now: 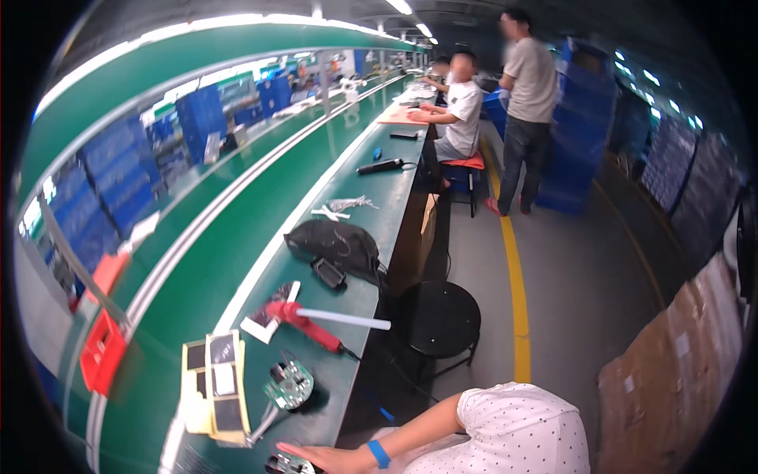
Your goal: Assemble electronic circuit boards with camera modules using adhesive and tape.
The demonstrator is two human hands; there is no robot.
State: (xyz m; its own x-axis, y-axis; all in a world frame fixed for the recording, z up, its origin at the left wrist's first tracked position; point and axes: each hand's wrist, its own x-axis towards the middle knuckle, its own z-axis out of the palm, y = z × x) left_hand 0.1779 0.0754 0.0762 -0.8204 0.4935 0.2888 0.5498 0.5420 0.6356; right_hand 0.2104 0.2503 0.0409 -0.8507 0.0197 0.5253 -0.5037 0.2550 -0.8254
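My right arm, with a white dotted sleeve and a blue wristband, reaches left across the lower edge. My right hand (335,457) is closed on a small circuit board (286,464) at the bench's near end; some fingers are cut off by the frame. Just beyond lies a second green circuit board (290,385) with dark parts and a pale cable. Left of it are cream backing sheets (209,423) with black rectangular pads. Farther along rests a red hot glue gun (320,335) with a white glue stick (347,319), beside a dark-and-white sheet (260,325). My left hand is out of view.
A black bag (335,243), a small black device (328,273) and white ties (347,207) lie farther along the bench. A black stool (438,319) stands to the right. Left is a green conveyor (189,296) with a red bin (103,351). Co-workers (466,107) are farther off.
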